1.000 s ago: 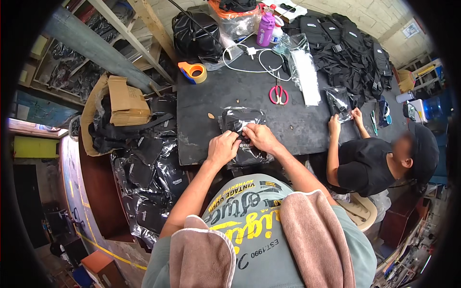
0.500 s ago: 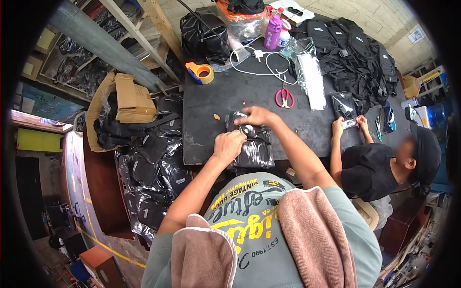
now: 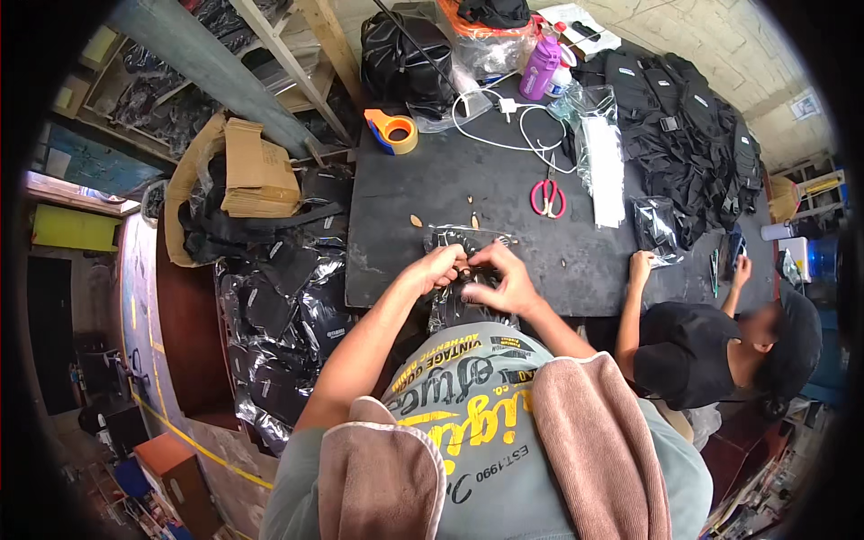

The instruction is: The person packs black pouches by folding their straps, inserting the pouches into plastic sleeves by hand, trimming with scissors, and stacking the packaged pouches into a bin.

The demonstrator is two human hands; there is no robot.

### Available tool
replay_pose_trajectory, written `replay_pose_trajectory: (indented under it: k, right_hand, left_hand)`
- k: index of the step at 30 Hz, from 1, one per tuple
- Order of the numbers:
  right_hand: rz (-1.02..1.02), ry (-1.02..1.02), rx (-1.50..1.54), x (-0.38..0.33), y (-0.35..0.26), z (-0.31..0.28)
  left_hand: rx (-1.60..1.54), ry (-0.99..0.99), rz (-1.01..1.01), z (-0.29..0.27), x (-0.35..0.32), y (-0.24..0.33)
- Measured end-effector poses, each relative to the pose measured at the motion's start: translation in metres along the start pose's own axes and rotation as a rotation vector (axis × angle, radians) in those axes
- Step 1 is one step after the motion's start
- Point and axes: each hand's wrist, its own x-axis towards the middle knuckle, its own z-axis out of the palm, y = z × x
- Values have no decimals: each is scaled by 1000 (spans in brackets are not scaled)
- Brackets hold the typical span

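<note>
A black item in a clear plastic bag [image 3: 450,312] lies at the table's near edge, right against my body. My left hand [image 3: 439,268] is closed, its fingertips pinching the plastic near the middle of the bag. Close beside it, my right hand [image 3: 506,281] hovers over the bag with bent fingers and the thumb held apart from them. Its fingertips come near those of my left hand; whether they touch the plastic is hard to make out. The far end of the bag shows beyond both hands.
Pink-handled scissors [image 3: 547,198], a tape dispenser [image 3: 392,132], a white cable [image 3: 477,135] and a purple bottle [image 3: 540,67] lie farther back. Black backpacks [image 3: 693,135] pile up at right. A co-worker [image 3: 684,351] sits at right, one hand at another bagged item [image 3: 657,229].
The bag has come nearer my body. My right hand has drawn back from its far end to beside my left hand. One of the co-worker's hands has moved right, off their bag.
</note>
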Motion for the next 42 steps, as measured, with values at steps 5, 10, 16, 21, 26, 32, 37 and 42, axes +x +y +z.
replay_pose_trajectory:
  k: [5, 10, 16, 21, 26, 32, 37, 42]
  right_hand:
    - [-158, 15, -416, -9, 0, 10]
    - [9, -162, -379, -6, -25, -3]
    - [410, -93, 742, 4, 9, 16]
    - [709, -214, 996, 2, 21, 17]
    - [800, -242, 911, -25, 32, -1]
    - [798, -257, 1009, -35, 56, -21]
    - [247, -505, 238, -4, 16, -27]
    - [624, -322, 659, 65, 7, 9]
  left_hand:
    - [61, 16, 35, 6, -6, 11]
    - [333, 133, 138, 2, -7, -10]
    - [768, 848, 602, 27, -23, -11]
    - [885, 1076, 660, 6, 2, -25]
    - [818, 1149, 576, -35, 16, -57]
    - [783, 820, 441, -22, -21, -34]
    - [174, 318, 516, -2, -31, -49]
    - [17, 171, 678, 7, -2, -74]
